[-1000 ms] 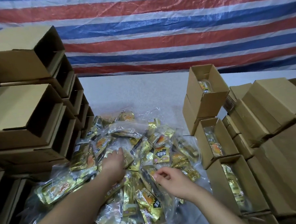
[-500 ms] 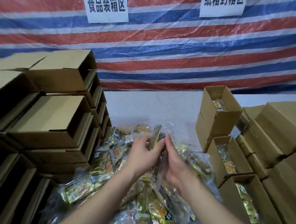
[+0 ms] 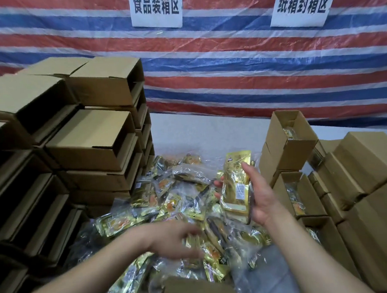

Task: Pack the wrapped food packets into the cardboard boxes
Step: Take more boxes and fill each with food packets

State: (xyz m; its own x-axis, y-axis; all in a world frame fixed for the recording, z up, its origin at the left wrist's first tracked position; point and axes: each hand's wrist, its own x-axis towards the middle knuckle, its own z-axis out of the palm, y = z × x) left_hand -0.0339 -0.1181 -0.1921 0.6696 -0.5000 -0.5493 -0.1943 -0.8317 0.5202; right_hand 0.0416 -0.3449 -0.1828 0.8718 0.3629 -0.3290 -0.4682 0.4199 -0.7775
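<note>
A heap of gold-wrapped food packets (image 3: pixel 169 200) in clear plastic lies on the table in front of me. My right hand (image 3: pixel 257 194) grips one long gold packet (image 3: pixel 236 184) upright above the right side of the heap. My left hand (image 3: pixel 174 241) is blurred and hovers low over the heap with loose fingers, holding nothing that I can see. To the right stand open cardboard boxes (image 3: pixel 285 137), several with a packet inside. One more box edge (image 3: pixel 198 290) shows at the bottom.
Stacks of empty cardboard boxes (image 3: pixel 91 139) on their sides fill the left. More closed boxes (image 3: pixel 372 156) are piled at the far right. A striped tarp (image 3: pixel 228 75) with two white paper signs hangs behind the white table (image 3: pixel 198 130).
Both hands met on a packet above the heap. My right hand now holds it alone, raised to the right, and my left hand has dropped back toward the heap. The camera has tilted up.
</note>
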